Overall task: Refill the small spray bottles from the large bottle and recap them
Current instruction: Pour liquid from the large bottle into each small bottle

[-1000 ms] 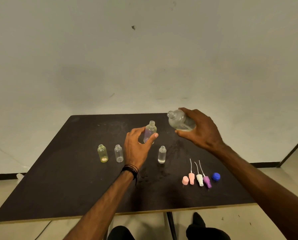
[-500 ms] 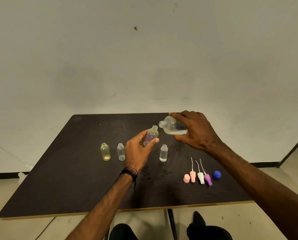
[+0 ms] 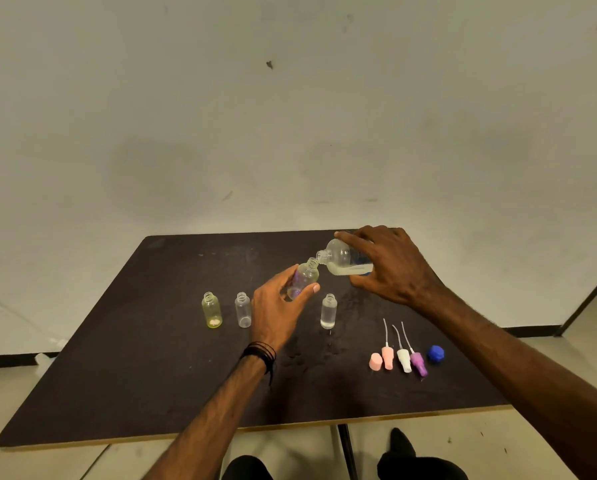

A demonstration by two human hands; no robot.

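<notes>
My left hand (image 3: 276,313) grips a small purple-tinted bottle (image 3: 304,276), uncapped and tilted toward the right. My right hand (image 3: 390,268) holds the large clear bottle (image 3: 342,259) on its side, with its open mouth touching the small bottle's neck. Liquid lies along the large bottle's lower side. Three more uncapped small bottles stand on the black table (image 3: 151,358): a yellow one (image 3: 212,310), a clear one (image 3: 243,310) and another clear one (image 3: 328,311) with liquid in it.
At the front right of the table lie a pink cap (image 3: 375,362), pink (image 3: 387,355), white (image 3: 404,359) and purple (image 3: 418,363) spray heads with tubes, and a blue cap (image 3: 435,353). Wet spots mark the table near the middle. A plain wall stands behind.
My right hand has tipped the large bottle from slanted to nearly level and brought its mouth down to the small bottle's neck. My left hand has tilted the small bottle toward it.
</notes>
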